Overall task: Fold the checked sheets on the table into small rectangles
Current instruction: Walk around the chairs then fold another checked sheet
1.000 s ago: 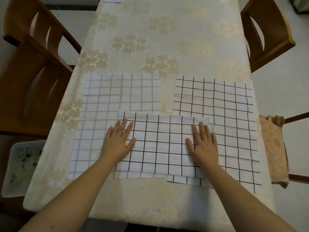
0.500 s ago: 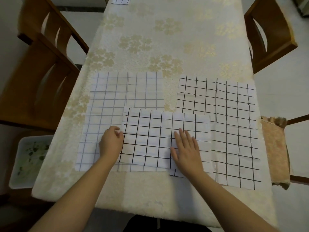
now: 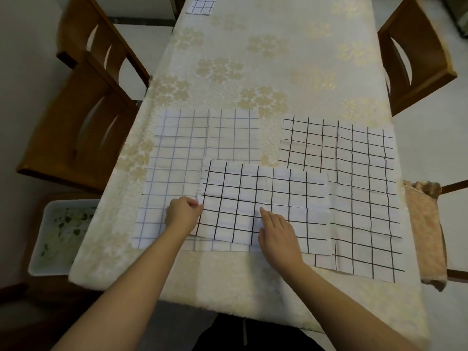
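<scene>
Wooden chairs flanked your table; a white tub sat left. Folded sheet lay centre, overlapping two flat sheets. Your left hand pinched its left edge, fingers curled; your right hand pressed it, fingers straight, together.

Bare tablecloth lies open beyond the checked sheets; chairs flank it.

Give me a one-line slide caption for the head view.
Left hand pinches the left edge of the half-folded checked sheet while the right hand presses it flat.
</scene>
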